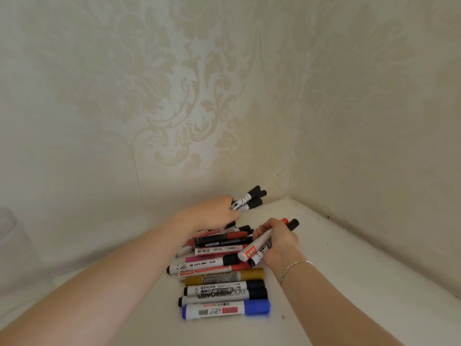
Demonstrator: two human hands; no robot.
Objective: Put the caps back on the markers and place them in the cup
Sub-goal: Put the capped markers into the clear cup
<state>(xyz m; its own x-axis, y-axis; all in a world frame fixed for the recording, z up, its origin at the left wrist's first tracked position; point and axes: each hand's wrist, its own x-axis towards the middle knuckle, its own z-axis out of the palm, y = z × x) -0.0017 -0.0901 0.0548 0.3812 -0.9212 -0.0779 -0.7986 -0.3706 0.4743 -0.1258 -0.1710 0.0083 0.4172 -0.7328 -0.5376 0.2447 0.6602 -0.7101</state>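
Ahead, the white tabletop [349,258] runs into a corner where two papered walls [174,96] meet; its right edge lies close along the right wall, and bare surface shows to the right of the right forearm and at the near left. A pile of markers [219,260] sits mid-table between the two forearms, most lying crosswise and capped. Nearest the viewer lies a blue marker [225,310], then two black-capped whiteboard markers [224,290] just beyond it, touching side by side, then a gold marker [224,277]. A pale, blurred shape at the far left edge may be the cup [7,236]; this cannot be confirmed.

Left hand [214,212] is over the far end of the pile, fingers curled round a bunch of black-capped markers [249,199] whose caps point toward the corner, clear of the table.

Right hand [277,239] is at the pile's right side, fingers wrapped round two markers: a red marker [257,245] and a black marker [293,224], both tilted with caps up and away. A thin bracelet [294,267] circles the right wrist
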